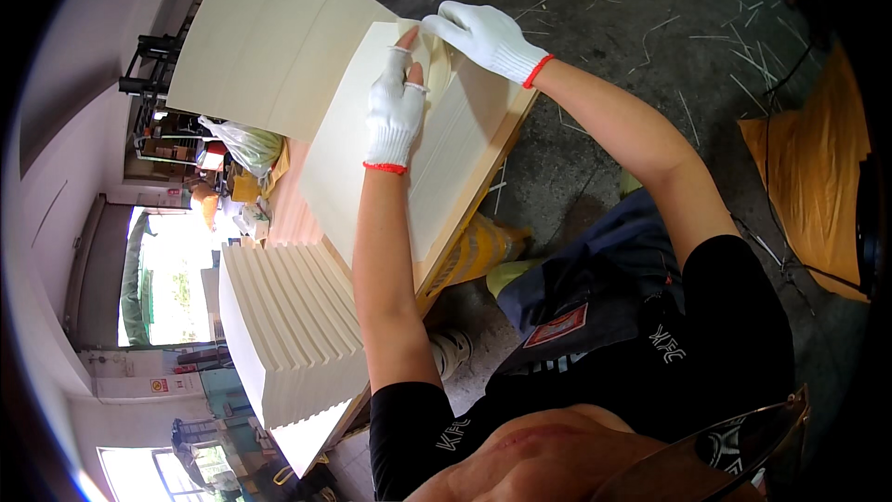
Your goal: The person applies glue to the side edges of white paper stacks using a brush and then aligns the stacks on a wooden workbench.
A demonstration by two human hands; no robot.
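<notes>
My left hand [395, 116], in a white knit glove with a red cuff, rests on a large pale sheet [353, 149]. Its bare index finger and thumb stick out of the glove, spread apart, near the sheet's far corner. My right hand [488, 40], gloved alike, bends its fingers around the edge at that corner, where a thin layer curls up. The glove hides part of the grip. Beneath the sheet is a wooden workbench [520, 125]. A tall, slightly bowed pale panel [279, 37] stands beyond the left side of the sheet.
Several stepped stacks of pale sheets [297, 316] sit at the near left. A plastic bag [246, 144] lies beyond the bench. Yellow wrapping [483, 246] hangs below the bench edge. Thin offcut strips [743, 56] litter the dark floor; an orange-brown cover [808, 167] is at right.
</notes>
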